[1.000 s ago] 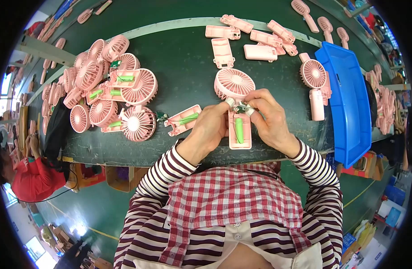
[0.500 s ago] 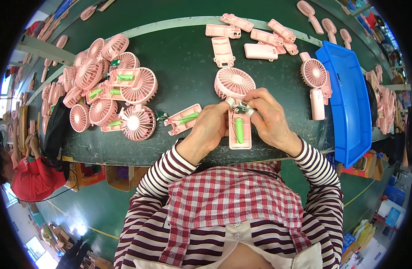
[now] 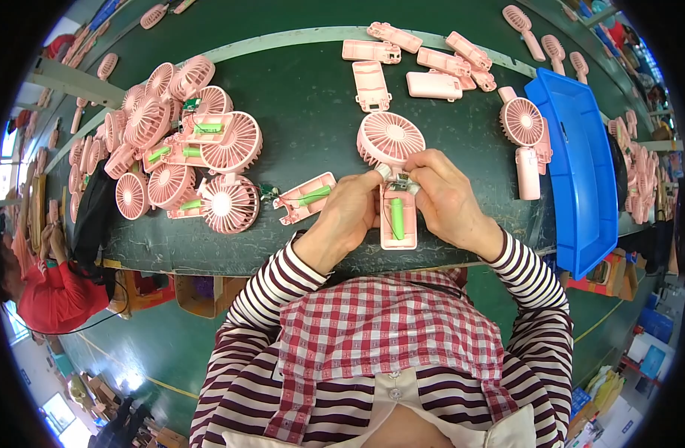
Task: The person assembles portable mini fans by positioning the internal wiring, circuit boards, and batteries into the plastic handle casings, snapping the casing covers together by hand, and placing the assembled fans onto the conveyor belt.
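Observation:
A pink handheld fan [image 3: 391, 140] lies in front of me, its round grille away from me and its opened handle toward me. Inside the handle shell [image 3: 410, 237] is a green battery cell [image 3: 397, 218]. My left hand [image 3: 345, 216] is closed on the fan's neck from the left, with a white cover on the thumb. On the other side, my right hand [image 3: 453, 203] pinches a small green circuit board [image 3: 400, 181] at the neck; its thumb also has a white cover. The fingertips partly hide the board and wires. Left of my left hand lies another open handle shell [image 3: 304, 198] with a battery.
A pile of pink fans [image 3: 171, 142] covers the bench's left side. Loose handle covers [image 3: 433, 86] lie at the back. To the right are a fan [image 3: 521, 122] and a blue tray [image 3: 574, 172]. A person in red [image 3: 59, 287] sits at far left.
My right fingers have shifted slightly at the neck, and more of the circuit board shows. The fans beyond the bench's back rail have moved a little to the right.

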